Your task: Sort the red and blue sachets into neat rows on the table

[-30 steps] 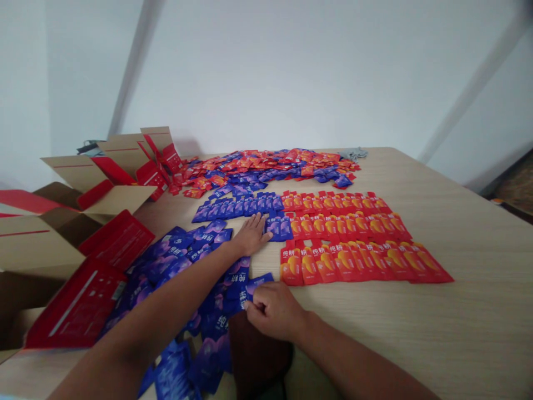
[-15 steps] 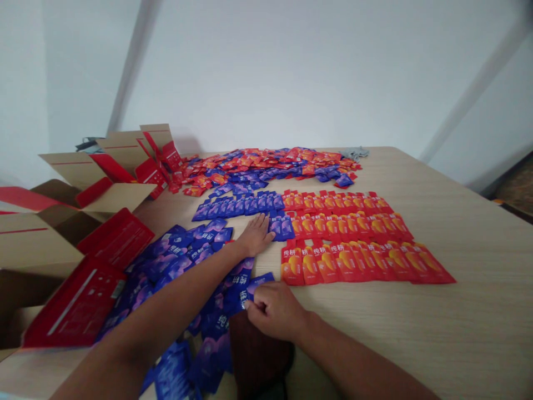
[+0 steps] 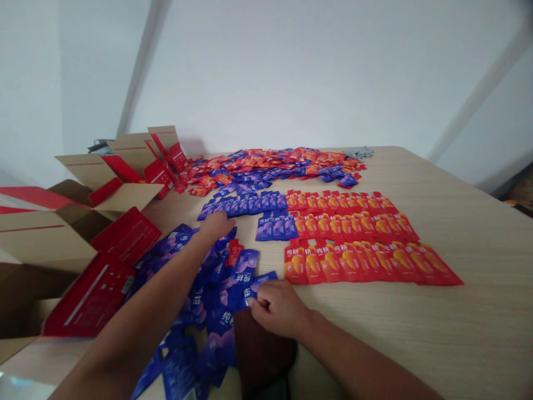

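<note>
My left hand [image 3: 219,226] is over the upper end of a loose pile of blue sachets [image 3: 179,244], its fingers curled downward; anything they hold is hidden. My right hand [image 3: 281,308] is closed in a loose fist at the near right side of this pile, with the thumb against the curled fingers. A blue sachet [image 3: 263,278] lies partly beneath it. Ahead, three overlapping rows lie flat: the far row of blue sachets [image 3: 244,204] continues into red sachets [image 3: 341,201], the middle row begins with blue sachets [image 3: 277,226], and the near row shows red sachets [image 3: 353,261] only.
Open red cardboard boxes [image 3: 89,294] with raised flaps crowd the left side. A mixed heap of red and blue sachets [image 3: 270,164] stretches along the back of the table [image 3: 470,239]. A grey cloth-like item [image 3: 360,151] lies beyond it. A dark brown object [image 3: 262,353] is below my right hand.
My left hand has moved from the blue end of the middle row back and left to the loose pile. A further blue sachet shows at that row's left end. My right hand stays put.
</note>
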Motion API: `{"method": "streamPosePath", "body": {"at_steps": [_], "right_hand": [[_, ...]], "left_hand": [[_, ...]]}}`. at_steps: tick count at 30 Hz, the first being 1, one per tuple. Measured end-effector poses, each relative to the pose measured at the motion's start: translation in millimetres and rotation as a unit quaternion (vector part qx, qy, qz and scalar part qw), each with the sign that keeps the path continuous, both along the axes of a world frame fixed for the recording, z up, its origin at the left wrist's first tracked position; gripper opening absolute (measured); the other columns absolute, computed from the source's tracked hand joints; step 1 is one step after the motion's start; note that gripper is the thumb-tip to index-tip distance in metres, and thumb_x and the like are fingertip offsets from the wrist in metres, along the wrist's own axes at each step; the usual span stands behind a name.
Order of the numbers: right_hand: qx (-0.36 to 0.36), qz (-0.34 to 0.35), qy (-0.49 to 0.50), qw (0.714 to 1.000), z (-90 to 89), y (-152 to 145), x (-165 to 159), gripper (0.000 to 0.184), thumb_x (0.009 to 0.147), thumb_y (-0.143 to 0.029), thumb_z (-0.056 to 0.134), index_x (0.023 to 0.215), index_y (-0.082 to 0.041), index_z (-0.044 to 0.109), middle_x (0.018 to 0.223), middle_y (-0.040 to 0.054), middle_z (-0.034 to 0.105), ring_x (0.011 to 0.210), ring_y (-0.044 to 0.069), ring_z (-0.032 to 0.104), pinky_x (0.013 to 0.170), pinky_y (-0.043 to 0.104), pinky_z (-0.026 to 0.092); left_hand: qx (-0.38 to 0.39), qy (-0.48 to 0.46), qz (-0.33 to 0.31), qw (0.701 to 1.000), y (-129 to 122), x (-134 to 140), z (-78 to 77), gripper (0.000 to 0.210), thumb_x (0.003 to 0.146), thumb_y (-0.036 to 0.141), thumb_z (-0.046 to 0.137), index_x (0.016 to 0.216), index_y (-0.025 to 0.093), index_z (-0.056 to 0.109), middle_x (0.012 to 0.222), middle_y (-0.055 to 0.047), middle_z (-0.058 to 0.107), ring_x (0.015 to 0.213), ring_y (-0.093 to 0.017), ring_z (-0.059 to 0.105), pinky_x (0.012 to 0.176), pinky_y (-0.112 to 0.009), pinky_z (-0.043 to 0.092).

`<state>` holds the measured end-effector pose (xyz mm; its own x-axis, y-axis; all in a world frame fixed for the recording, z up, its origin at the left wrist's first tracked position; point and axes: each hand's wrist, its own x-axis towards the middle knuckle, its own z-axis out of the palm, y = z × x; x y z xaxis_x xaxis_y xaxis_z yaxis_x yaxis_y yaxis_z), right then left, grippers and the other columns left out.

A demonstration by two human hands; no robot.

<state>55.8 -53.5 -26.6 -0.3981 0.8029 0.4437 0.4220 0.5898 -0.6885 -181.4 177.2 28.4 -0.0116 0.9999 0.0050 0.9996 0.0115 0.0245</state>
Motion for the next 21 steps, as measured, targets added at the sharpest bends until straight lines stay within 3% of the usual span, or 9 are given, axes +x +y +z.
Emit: {"method": "streamPosePath", "body": {"at_steps": [3, 6, 12, 17, 21], "right_hand": [[-0.001, -0.003, 0.004, 1.000, -0.8, 0, -1, 0.035, 0.088, -0.022, 0.065, 0.063, -0.023, 0.040, 0.058, -0.0051, 0.050, 0.057, 0.012, 0.048, 0.059, 0.029, 0.029], [-0.004, -0.001, 0.000, 1.000, -1.9, 0, -1, 0.035, 0.089, -0.023, 0.065, 0.063, -0.022, 0.041, 0.059, -0.0053, 0.050, 0.057, 0.011, 0.048, 0.059, 0.029, 0.029], [-0.012, -0.006, 0.002, 1.000, -2.5, 0, 0, 0.035, 0.089, -0.022, 0.066, 0.063, -0.022, 0.042, 0.059, -0.0054, 0.051, 0.056, 0.011, 0.048, 0.059, 0.029, 0.029], [-0.009, -0.008, 0.008, 1.000, -1.7, -1, 0, 0.035, 0.088, -0.021, 0.065, 0.064, -0.023, 0.040, 0.059, -0.0049, 0.051, 0.056, 0.012, 0.049, 0.059, 0.030, 0.029], [-0.009, -0.009, -0.006, 1.000, -2.7, -1, 0, 0.035, 0.089, -0.022, 0.066, 0.063, -0.023, 0.041, 0.059, -0.0057, 0.051, 0.056, 0.011, 0.048, 0.059, 0.029, 0.030]], "left_hand": [[-0.013, 0.008, 0.016, 1.000, -7, -17, -8.6, 0.058, 0.088, 0.062, 0.058, 0.114, 0.013, 0.075, 0.116, -0.026, 0.077, 0.110, -0.042, 0.073, 0.091, -0.046, 0.057], [-0.001, 0.009, 0.005, 1.000, -15, -21, -16.9, 0.057, 0.092, 0.058, 0.054, 0.118, 0.012, 0.073, 0.126, -0.027, 0.074, 0.118, -0.041, 0.071, 0.097, -0.046, 0.055], [0.013, -0.016, -0.035, 0.999, -17, -29, -21.3, 0.051, 0.094, 0.053, 0.057, 0.124, 0.015, 0.070, 0.130, -0.020, 0.073, 0.125, -0.034, 0.068, 0.106, -0.039, 0.052], [0.058, -0.120, -0.077, 0.988, -24, -41, -26.0, 0.071, 0.084, 0.048, 0.075, 0.142, 0.011, 0.059, 0.148, -0.021, 0.063, 0.138, -0.035, 0.059, 0.118, -0.041, 0.046], [0.054, -0.160, -0.093, 0.981, -34, -42, -20.7, 0.080, 0.074, 0.045, 0.082, 0.144, 0.013, 0.059, 0.149, -0.019, 0.063, 0.137, -0.034, 0.061, 0.119, -0.042, 0.046]]}}
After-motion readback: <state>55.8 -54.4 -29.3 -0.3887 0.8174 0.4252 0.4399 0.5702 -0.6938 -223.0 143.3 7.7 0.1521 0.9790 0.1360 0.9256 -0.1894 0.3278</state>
